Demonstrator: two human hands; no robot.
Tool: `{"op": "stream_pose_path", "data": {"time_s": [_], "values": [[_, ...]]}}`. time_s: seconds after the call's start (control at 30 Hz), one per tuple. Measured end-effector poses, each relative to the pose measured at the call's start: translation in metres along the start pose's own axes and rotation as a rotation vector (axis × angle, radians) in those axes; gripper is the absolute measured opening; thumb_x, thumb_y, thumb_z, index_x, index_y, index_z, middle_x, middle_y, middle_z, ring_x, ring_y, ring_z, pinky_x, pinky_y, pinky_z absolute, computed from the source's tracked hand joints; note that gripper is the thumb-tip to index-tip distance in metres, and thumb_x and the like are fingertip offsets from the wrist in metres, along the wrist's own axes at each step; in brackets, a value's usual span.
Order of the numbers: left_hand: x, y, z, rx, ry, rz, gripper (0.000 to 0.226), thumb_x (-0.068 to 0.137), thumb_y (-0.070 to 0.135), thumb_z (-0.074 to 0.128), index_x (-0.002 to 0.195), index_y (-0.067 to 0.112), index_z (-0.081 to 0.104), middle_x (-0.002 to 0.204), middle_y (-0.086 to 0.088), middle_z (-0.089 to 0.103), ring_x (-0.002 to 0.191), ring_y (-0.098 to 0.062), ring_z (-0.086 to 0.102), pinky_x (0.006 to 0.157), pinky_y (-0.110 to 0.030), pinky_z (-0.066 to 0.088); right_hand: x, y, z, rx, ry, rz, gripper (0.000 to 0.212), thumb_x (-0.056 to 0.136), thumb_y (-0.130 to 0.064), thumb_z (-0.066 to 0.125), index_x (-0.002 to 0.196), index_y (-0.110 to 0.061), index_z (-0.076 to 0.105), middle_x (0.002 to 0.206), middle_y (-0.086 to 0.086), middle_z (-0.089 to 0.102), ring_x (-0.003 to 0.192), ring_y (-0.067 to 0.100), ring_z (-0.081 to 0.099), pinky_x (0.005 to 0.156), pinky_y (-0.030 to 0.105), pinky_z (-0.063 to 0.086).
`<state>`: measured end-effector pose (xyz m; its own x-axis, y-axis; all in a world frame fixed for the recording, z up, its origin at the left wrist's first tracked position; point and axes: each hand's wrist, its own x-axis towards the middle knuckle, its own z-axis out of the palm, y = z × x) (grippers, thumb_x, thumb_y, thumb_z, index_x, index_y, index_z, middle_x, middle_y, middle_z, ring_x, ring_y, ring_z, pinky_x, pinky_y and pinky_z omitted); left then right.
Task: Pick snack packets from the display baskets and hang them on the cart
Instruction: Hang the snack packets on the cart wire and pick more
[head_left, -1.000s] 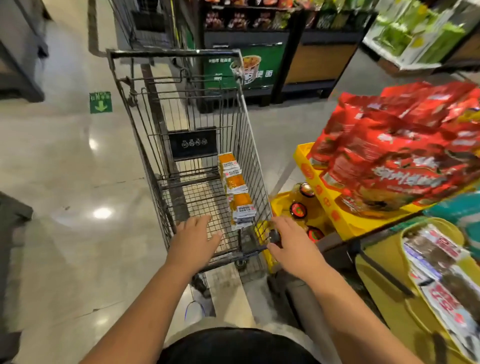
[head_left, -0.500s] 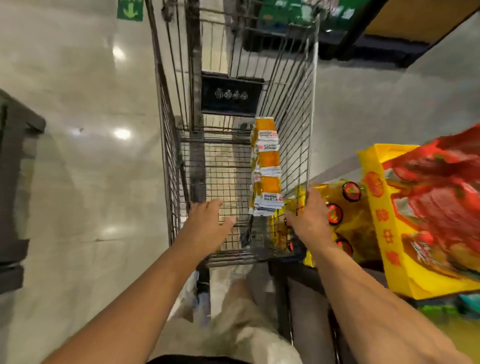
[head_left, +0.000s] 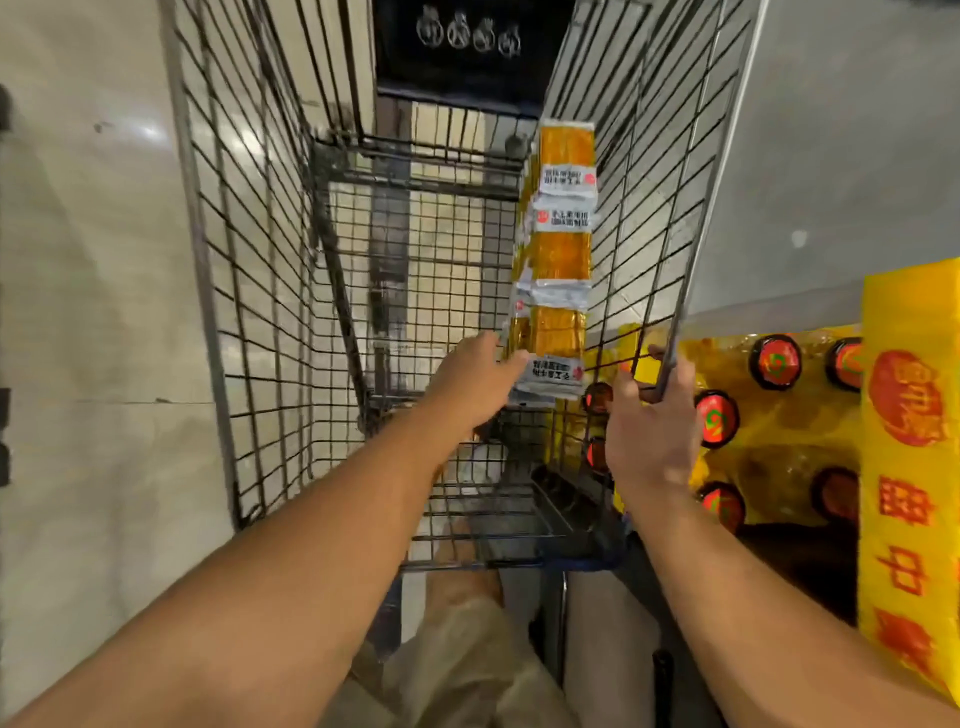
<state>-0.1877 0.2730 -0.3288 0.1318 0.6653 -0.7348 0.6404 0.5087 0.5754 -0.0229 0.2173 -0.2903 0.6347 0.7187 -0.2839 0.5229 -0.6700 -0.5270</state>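
I look down into a wire shopping cart (head_left: 260, 291). A strip of orange snack packets (head_left: 563, 260) with white labels hangs along the inside of its right wall. My left hand (head_left: 470, 387) reaches into the cart and pinches the left edge of the nearest packet (head_left: 553, 371), thumb on its white label. My right hand (head_left: 652, 431) grips the top rail of the cart's right side, fingers curled round the wire.
Right of the cart stand bottles with red caps (head_left: 774, 361) in yellow wrap, and a yellow display box (head_left: 909, 467) with red print. A black sign (head_left: 467, 47) hangs on the cart's far end. Pale tiled floor (head_left: 93, 312) lies to the left.
My view has tilted down and closer to the cart. My left hand left the near rim and reached in to the lowest packet. My right hand moved from the handle onto the right side rail.
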Motion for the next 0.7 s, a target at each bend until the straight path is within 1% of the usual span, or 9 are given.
{"op": "stream_pose_path", "data": {"time_s": [0.03,0.07,0.1,0.23,0.33,0.43,0.53,0.6,0.7], "values": [[0.009,0.001,0.008,-0.019,-0.001,-0.016,0.021,0.105,0.041,0.049,0.102,0.022,0.057,0.088,0.007,0.057,0.073,-0.011,0.053,0.062,-0.027,0.039,0.0,0.003,0.0,0.003,0.006,-0.01,0.023,0.095,-0.036,0.056,0.117,-0.035,0.048,0.091,0.0,0.068,0.087,0.031,0.066,0.081,0.049,0.054],[0.022,0.001,0.018,-0.046,-0.007,-0.057,0.024,0.106,0.041,0.048,0.093,0.022,0.056,0.082,0.006,0.057,0.066,-0.009,0.05,0.056,-0.026,0.036,0.002,0.006,0.002,0.006,0.006,-0.018,0.03,0.095,-0.039,0.055,0.123,-0.035,0.046,0.093,-0.001,0.069,0.088,0.031,0.067,0.082,0.049,0.054],[0.03,0.001,0.025,-0.072,-0.025,-0.086,0.025,0.105,0.043,0.048,0.095,0.023,0.058,0.084,0.002,0.06,0.066,-0.01,0.052,0.054,-0.027,0.035,0.001,0.006,0.002,0.024,0.0,-0.027,0.032,0.095,-0.04,0.055,0.126,-0.036,0.045,0.092,-0.002,0.069,0.088,0.029,0.068,0.081,0.049,0.055],[0.055,0.013,0.051,-0.228,-0.047,-0.198,0.049,0.097,0.054,0.058,0.13,0.017,0.059,0.108,-0.004,0.065,0.095,-0.024,0.061,0.077,-0.03,0.045,0.002,0.008,0.0,0.017,-0.039,-0.071,0.027,0.097,-0.039,0.055,0.12,-0.041,0.041,0.082,-0.003,0.067,0.08,0.03,0.067,0.072,0.046,0.056],[0.064,0.024,0.056,-0.26,-0.024,-0.302,0.068,0.083,0.055,0.076,0.132,0.011,0.056,0.111,-0.004,0.062,0.105,-0.025,0.062,0.081,-0.029,0.046,0.001,0.008,-0.002,0.012,-0.04,-0.093,0.026,0.097,-0.033,0.056,0.119,-0.037,0.042,0.082,-0.001,0.066,0.079,0.031,0.065,0.069,0.04,0.051],[0.072,0.034,0.054,-0.271,-0.028,-0.388,0.084,0.073,0.057,0.083,0.136,0.01,0.052,0.13,-0.011,0.061,0.121,-0.03,0.059,0.085,-0.03,0.046,0.001,0.009,-0.001,-0.004,-0.029,-0.107,0.027,0.097,-0.031,0.057,0.118,-0.037,0.041,0.083,-0.003,0.065,0.081,0.031,0.066,0.071,0.039,0.051],[0.078,0.036,0.056,-0.377,-0.018,-0.423,0.093,0.068,0.055,0.088,0.137,0.008,0.049,0.138,-0.014,0.059,0.125,-0.031,0.058,0.091,-0.028,0.045,0.001,0.01,0.0,0.0,-0.014,-0.131,0.022,0.097,-0.034,0.055,0.113,-0.039,0.04,0.082,-0.006,0.064,0.08,0.029,0.065,0.071,0.038,0.05],[0.08,0.034,0.058,-0.419,-0.043,-0.433,0.103,0.062,0.064,0.087,0.141,0.01,0.05,0.14,-0.014,0.059,0.127,-0.032,0.057,0.105,-0.037,0.047,0.001,0.013,0.002,0.003,-0.005,-0.138,0.024,0.093,-0.04,0.051,0.115,-0.033,0.044,0.082,-0.008,0.063,0.078,0.025,0.063,0.07,0.036,0.048],[0.082,0.031,0.059,-0.496,-0.078,-0.431,0.103,0.061,0.064,0.087,0.143,0.014,0.051,0.143,-0.011,0.058,0.13,-0.033,0.055,0.111,-0.046,0.044,0.001,0.016,0.004,0.005,0.001,-0.148,0.027,0.098,-0.033,0.054,0.122,-0.021,0.051,0.079,-0.012,0.06,0.075,0.021,0.06,0.069,0.031,0.042]]}}
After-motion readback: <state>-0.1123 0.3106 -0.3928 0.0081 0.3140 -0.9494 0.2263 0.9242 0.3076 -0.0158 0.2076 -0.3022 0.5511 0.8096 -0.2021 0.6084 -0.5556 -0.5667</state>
